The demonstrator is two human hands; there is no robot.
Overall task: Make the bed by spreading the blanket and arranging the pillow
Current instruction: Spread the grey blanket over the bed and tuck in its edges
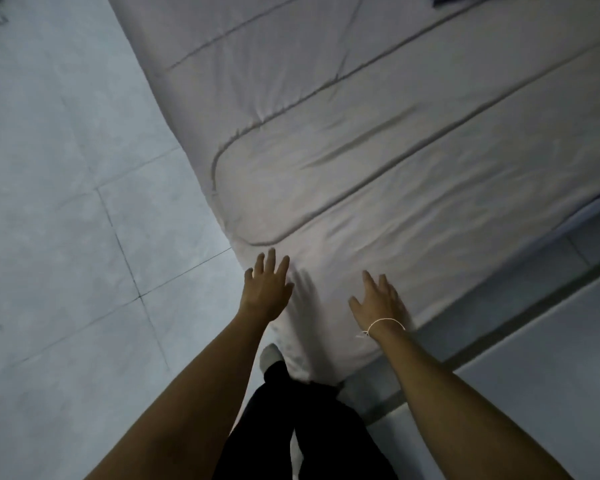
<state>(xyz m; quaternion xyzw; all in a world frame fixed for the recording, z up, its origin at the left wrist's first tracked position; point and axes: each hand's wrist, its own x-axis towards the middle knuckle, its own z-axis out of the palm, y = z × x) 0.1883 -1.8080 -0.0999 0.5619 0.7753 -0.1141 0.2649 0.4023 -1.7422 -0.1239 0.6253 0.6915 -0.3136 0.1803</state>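
A pale quilted blanket [378, 133] with stitched seams lies spread over the bed and fills the upper right of the head view. Its near corner hangs down toward my legs. My left hand [267, 285] is flat with fingers apart at the blanket's near corner, holding nothing. My right hand [378, 299], a thin white string on its wrist, rests flat on the blanket near the bed's right edge, fingers spread. No pillow is in view.
Light tiled floor [66, 202] lies to the left of the bed. A dark cloth [454, 0] shows at the top edge on the bed. A pale ledge or wall base [551, 341] runs along the bed's right side. My dark trousers [302, 427] stand against the bed corner.
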